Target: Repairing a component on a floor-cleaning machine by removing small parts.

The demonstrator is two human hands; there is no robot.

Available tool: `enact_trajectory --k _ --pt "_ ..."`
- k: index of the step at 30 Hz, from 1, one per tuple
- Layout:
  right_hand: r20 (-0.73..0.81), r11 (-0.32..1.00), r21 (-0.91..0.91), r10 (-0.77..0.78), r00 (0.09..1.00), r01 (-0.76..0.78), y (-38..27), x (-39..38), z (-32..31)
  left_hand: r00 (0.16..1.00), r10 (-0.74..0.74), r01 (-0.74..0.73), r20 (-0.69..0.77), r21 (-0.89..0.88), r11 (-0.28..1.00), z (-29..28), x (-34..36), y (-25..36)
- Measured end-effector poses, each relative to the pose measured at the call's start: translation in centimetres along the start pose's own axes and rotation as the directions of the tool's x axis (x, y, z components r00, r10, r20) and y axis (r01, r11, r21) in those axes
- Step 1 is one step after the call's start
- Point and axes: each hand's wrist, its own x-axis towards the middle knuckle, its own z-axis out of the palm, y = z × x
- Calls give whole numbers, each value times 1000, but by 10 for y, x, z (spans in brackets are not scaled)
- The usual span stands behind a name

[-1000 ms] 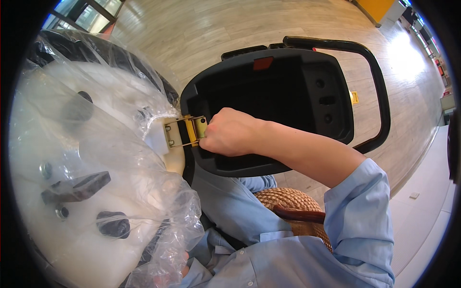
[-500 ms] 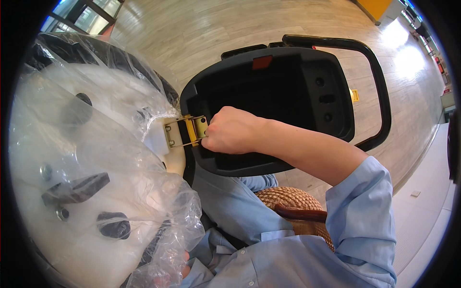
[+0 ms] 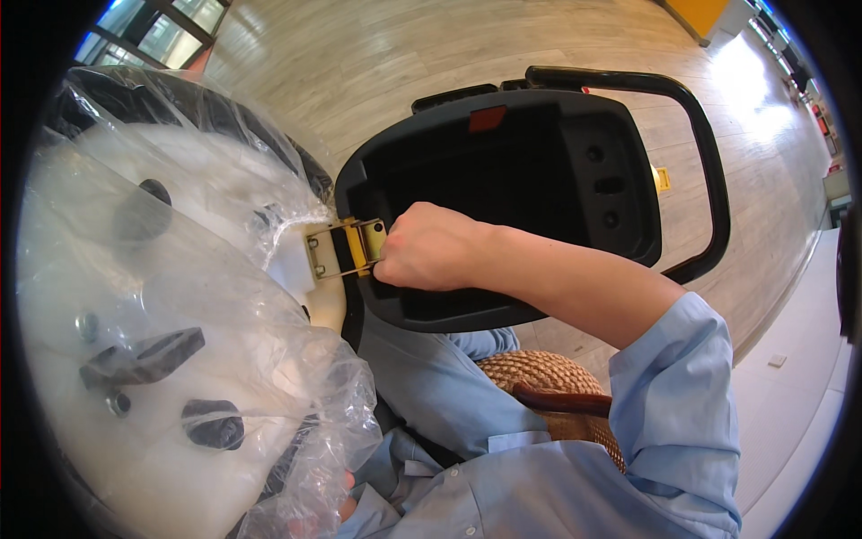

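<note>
My right hand (image 3: 429, 247) is closed in a fist against the yellow metal hinge (image 3: 352, 246), its fingertips turned away from me. Whatever it may pinch there is hidden behind the knuckles. The hinge joins a black plastic storage tub (image 3: 467, 180) to a white seat underside (image 3: 206, 296), which stands tipped up at the left under clear plastic film (image 3: 346, 386). Low in the picture, a bit of my left hand (image 3: 347, 496) shows at the film's edge beside my shirt; its fingers are covered.
A bent black tube rail (image 3: 714, 171) curves around the tub's right end. Behind my right arm is a woven seat (image 3: 539, 364) with a brown wooden arm (image 3: 561, 401). The wooden floor (image 3: 359, 54) stretches beyond, with a yellow cabinet (image 3: 705, 18) at the far right.
My right hand stays at the hinge, with barely any shift in its pose. The tub and the wrapped seat look the same apart from a slight view drift.
</note>
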Motion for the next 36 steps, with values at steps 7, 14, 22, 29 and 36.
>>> enact_trajectory --k 7,14,22,29,36 --pt "-7 1000 17 23 1000 -23 -2 2 1 994 86 -89 -74 -39 995 18 17 6" --pt "-149 997 70 -22 989 33 2 1 8 999 25 -25 -21 -12 1000 5 6 4" --pt "-4 998 -30 -56 998 55 -2 -1 -4 996 -56 60 -64 58 997 4 -5 9" --pt "-93 996 -68 -64 994 58 -2 -2 3 995 36 -28 -97 79 997 -5 -23 -21" --pt "-8 999 15 30 1000 -30 3 1 0 996 34 -22 -88 128 992 20 7 5"
